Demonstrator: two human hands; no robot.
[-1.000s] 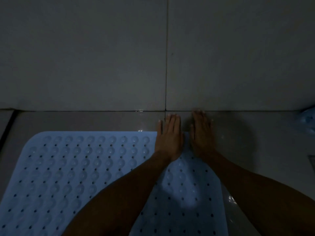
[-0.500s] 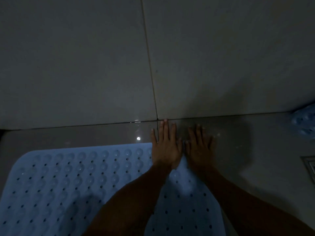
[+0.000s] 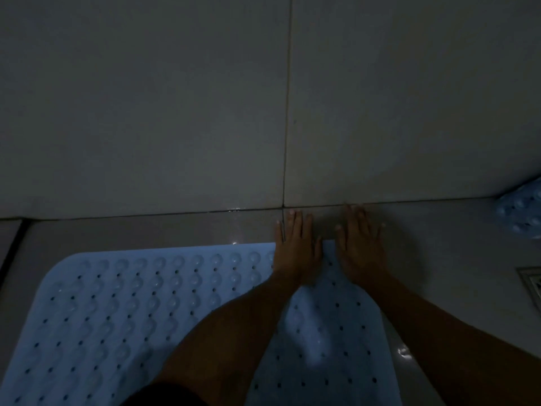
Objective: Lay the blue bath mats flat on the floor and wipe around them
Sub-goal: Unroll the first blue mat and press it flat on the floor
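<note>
A pale blue bath mat (image 3: 140, 312) with rows of bumps and small holes lies flat on the dim tiled floor, filling the lower left and centre. My left hand (image 3: 295, 247) rests palm down across its far edge, fingers apart on the floor strip beside the wall. My right hand (image 3: 361, 247) lies flat just to the right, at the mat's far right corner, fingertips touching the wall base. Neither hand holds anything. A second blue mat (image 3: 524, 215) shows only partly at the right edge, against the wall.
A grey tiled wall (image 3: 175, 98) rises straight ahead, with a vertical grout line above my left hand. A metal floor drain (image 3: 531, 285) sits at the right edge. The bare floor (image 3: 456, 259) looks wet and glossy.
Both hands have slid forward on the floor toward the wall and spread a little further apart; the right fingertips now reach the wall base. The mat has stayed in place.
</note>
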